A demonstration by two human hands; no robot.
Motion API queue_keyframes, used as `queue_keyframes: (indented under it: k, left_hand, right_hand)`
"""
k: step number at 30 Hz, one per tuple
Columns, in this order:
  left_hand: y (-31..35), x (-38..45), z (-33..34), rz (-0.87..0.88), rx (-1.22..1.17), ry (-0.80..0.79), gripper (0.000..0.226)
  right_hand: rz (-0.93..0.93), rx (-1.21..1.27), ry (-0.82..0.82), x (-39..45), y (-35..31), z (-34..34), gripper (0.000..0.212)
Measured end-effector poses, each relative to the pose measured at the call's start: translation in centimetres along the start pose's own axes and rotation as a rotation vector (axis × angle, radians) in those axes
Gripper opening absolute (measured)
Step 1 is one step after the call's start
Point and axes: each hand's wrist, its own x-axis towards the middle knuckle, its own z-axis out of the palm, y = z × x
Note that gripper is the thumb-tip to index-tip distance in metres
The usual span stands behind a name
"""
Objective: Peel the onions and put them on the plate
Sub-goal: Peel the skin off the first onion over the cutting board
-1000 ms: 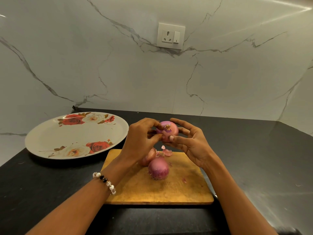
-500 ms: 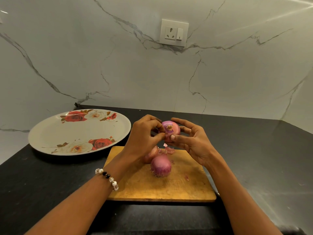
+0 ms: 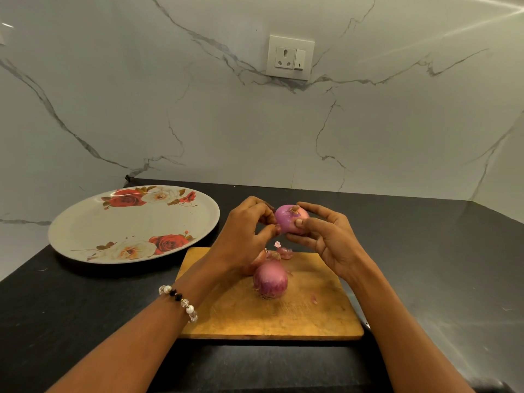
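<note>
My right hand (image 3: 326, 236) holds a partly peeled red onion (image 3: 289, 221) above the far edge of the wooden cutting board (image 3: 283, 313), thumb and fingers curled round it. My left hand (image 3: 246, 234) pinches at the onion's left side with fingertips. A second, unpeeled red onion (image 3: 270, 280) stands on the board. A third onion (image 3: 259, 260) lies behind it, mostly hidden by my left wrist. The floral plate (image 3: 85, 231) sits empty to the left of the board.
Bits of onion skin (image 3: 283, 251) lie on the board's far edge, and a small flake (image 3: 314, 298) to the right. Black countertop (image 3: 425, 265) surrounds the board. A marble wall with a socket (image 3: 289, 57) rises behind.
Both hands stay on the onion above the board; the fingers shifted slightly on its skin. The view tilted a little, nothing else moved.
</note>
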Motion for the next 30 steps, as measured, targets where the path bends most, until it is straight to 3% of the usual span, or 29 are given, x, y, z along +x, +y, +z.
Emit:
queue_keyframes:
  k: [6, 12, 17, 23, 27, 30]
  left_hand:
    - [-0.5, 0.0, -0.2, -0.024, -0.001, 0.008, 0.016]
    - [-0.4, 0.0, -0.1, 0.012, -0.043, 0.098, 0.034]
    - [-0.5, 0.0, 0.0, 0.094, -0.082, 0.089, 0.04]
    - [-0.5, 0.0, -0.1, -0.059, -0.199, 0.101, 0.035]
    - [0.1, 0.0, -0.4, -0.13, -0.302, 0.137, 0.031]
    - [0.1, -0.1, -0.5, -0.174, -0.327, 0.14, 0.029]
  right_hand:
    - [0.028, 0.174, 0.063, 0.0, -0.3, -0.1, 0.03]
    - [0.042, 0.172, 0.048, -0.2, -0.4, 0.1, 0.025]
    - [0.079, 0.014, -0.056, -0.7, -0.5, 0.7, 0.029]
    - [0.089, -0.144, -0.112, -0.8, -0.4, 0.8, 0.058]
    - [-0.007, -0.225, -0.198, -0.8, 0.0, 0.7, 0.051]
    - [-0.112, -0.403, -0.159, -0.4, 0.3, 0.6, 0.051]
